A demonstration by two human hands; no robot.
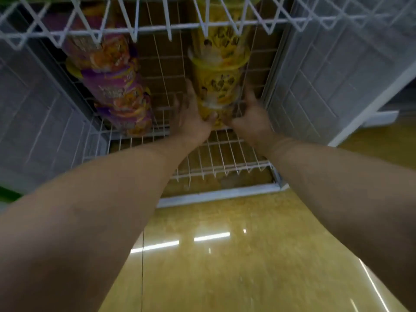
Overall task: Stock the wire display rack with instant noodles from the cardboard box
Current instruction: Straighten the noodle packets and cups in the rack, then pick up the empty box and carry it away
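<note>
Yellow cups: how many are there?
2. One yellow cup sits low in the rack, held between the left hand and right hand. A second yellow cup is stacked on it, behind the upper wires. More may hide above.

Between the left hand [193, 118] and right hand [249, 115]: a yellow cup [217, 86] with dark lettering. Left of the left hand: purple cups [119, 86], orange-patterned. White rack [157, 28]; mottled tan floor [247, 266].

Dim, motion-blurred, floor [225, 255] glare, wide-angle warp

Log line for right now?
left hand: holds yellow noodle cup | right hand: same cup | cup: in wire rack | purple cups: left
</note>
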